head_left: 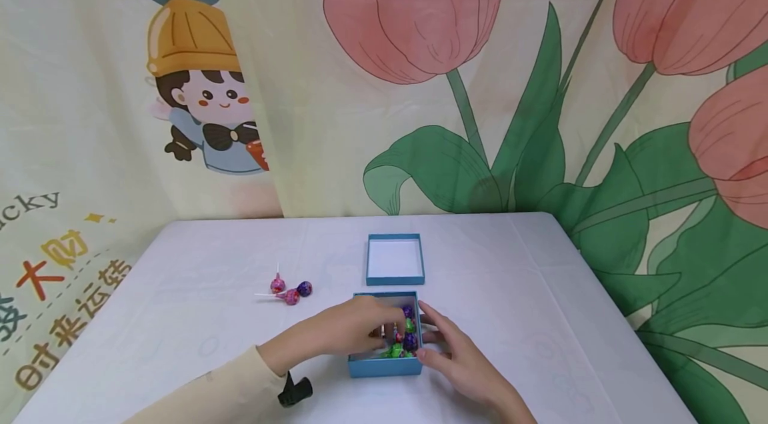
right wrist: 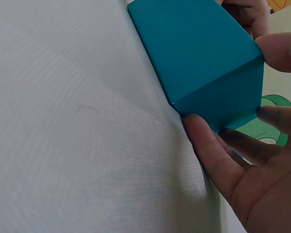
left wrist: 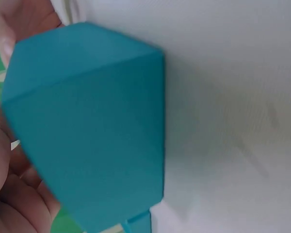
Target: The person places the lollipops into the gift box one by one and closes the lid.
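Observation:
A blue open-topped box stands on the table, with several lollipops in green, purple and red wrappers along its right side. My left hand reaches over the left wall into it, fingers bent down among the lollipops. Its fingertips are hidden, and I cannot tell whether they pinch one. Against the box's right side rests my right hand, fingers extended and spread. In the right wrist view its thumb touches the top corner, while a fingertip lies low along the wall near the tabletop.
Behind the box lies its blue-rimmed lid, white inside facing up. Two pink lollipops and a purple one lie to the left on the white tablecloth. A printed curtain hangs behind the table.

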`<state>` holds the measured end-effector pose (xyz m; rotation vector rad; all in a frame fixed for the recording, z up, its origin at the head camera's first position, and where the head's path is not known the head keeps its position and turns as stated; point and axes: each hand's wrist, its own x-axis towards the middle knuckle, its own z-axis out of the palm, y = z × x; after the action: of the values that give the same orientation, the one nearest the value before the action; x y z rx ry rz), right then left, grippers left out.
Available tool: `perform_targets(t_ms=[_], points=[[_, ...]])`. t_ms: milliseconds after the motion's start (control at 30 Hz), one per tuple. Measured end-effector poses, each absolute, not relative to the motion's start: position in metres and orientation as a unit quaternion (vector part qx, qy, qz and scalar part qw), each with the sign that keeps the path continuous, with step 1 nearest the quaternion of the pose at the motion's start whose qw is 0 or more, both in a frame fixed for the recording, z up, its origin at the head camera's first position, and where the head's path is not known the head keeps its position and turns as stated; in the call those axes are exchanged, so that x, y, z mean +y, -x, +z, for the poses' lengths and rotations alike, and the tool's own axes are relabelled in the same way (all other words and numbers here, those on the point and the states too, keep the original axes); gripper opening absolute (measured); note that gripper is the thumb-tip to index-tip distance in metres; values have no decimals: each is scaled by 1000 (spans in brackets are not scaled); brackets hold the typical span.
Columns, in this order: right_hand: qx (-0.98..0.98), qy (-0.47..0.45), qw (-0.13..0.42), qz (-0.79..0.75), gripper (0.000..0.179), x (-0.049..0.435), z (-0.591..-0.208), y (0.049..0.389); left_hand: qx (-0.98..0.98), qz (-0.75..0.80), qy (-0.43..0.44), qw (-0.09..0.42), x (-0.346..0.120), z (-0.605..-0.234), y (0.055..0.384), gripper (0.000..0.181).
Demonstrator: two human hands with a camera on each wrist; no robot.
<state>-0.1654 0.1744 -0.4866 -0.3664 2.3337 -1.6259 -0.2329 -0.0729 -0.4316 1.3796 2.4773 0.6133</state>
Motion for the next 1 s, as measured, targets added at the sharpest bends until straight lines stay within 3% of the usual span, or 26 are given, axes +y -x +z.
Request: perform_targets(t_ms=[567,1000], points=[[812,107,136,-557,79,170,-486,163,890,244,-382,55,-132,-394,263,35],[809,106,139,-561,79,171,-489,165,917,247,-311,37,-203,-402,305,36]])
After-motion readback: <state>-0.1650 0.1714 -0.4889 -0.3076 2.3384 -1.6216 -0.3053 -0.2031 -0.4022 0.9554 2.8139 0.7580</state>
